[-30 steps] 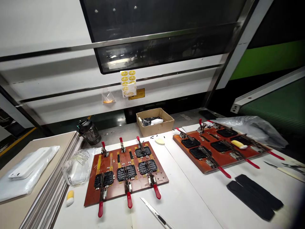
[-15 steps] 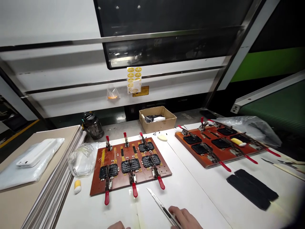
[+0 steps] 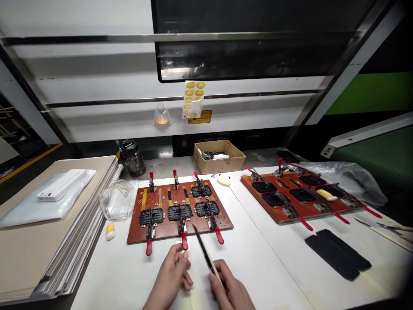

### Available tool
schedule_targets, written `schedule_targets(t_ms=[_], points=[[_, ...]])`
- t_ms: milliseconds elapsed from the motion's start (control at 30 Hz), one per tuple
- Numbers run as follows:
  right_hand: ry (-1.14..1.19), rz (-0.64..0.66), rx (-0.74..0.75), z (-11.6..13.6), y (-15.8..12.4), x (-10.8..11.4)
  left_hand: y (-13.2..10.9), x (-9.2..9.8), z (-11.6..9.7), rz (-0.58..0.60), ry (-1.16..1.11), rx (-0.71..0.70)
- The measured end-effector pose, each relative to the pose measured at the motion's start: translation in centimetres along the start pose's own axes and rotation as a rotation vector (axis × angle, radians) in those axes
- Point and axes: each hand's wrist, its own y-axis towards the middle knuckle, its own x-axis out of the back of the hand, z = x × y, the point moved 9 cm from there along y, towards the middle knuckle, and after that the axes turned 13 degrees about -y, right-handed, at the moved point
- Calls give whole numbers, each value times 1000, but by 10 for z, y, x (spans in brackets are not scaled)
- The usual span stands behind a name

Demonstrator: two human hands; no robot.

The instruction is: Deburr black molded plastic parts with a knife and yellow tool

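Observation:
My right hand [image 3: 227, 284] grips a slim craft knife [image 3: 204, 249], its dark pointed end reaching up and left toward the clamp board. My left hand [image 3: 174, 271] is curled, with thumb and forefinger close together just below the middle red clamp handle [image 3: 184, 241]. Whatever lies between those fingertips is too small to make out. In front of both hands lies a red-brown fixture board [image 3: 200, 232] with several toggle clamps. Black ribbed plastic parts [image 3: 180, 212] sit under its clamps, and yellow and black strips run across the board.
A second clamp board [image 3: 245, 183] stands to the right, with black pads [image 3: 337, 254] and pointed tools [image 3: 383, 234] before it. Behind are a cardboard box [image 3: 219, 165] and a dark jar [image 3: 133, 159]. Stacked sheets [image 3: 93, 241] and a plastic bag [image 3: 116, 200] are at left.
Both hands have come up further into view. The knife has been raised and its tip brought close to the board's front edge. My left hand has moved to the middle clamp handle.

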Motion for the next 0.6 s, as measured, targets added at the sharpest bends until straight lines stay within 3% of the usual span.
schedule_targets(t_ms=[167, 600], points=[[-57, -159, 83, -1, 13, -9, 15, -12, -5, 83, -146, 9], [-56, -159, 73, 3, 15, -2, 7, -15, -5, 147, -42, -73]])
